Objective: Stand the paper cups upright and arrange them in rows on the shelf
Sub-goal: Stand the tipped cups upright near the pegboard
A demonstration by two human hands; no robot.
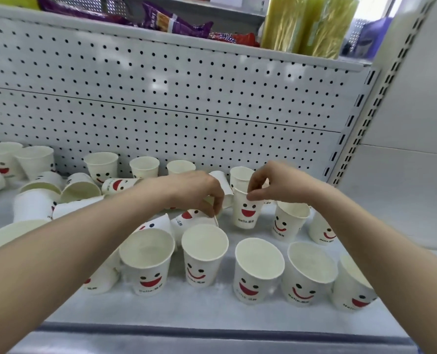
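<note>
White paper cups with red smiley faces cover the grey shelf (212, 310). Along the front stands a row of several upright cups (259, 270). Behind it, at the right, stand three more. My right hand (276, 183) pinches the rim of the leftmost of these, an upright cup (246, 212). My left hand (199, 191) reaches down with fingertips on a cup lying on its side (192, 218). To the left, several cups lie tipped over in a heap (79, 187). A few upright cups (144, 166) stand along the back wall.
A white pegboard wall (161, 98) backs the shelf, with a slotted upright post (360, 118) at the right. The shelf above holds purple snack packs (171, 21) and yellow wrapped rolls (309, 24).
</note>
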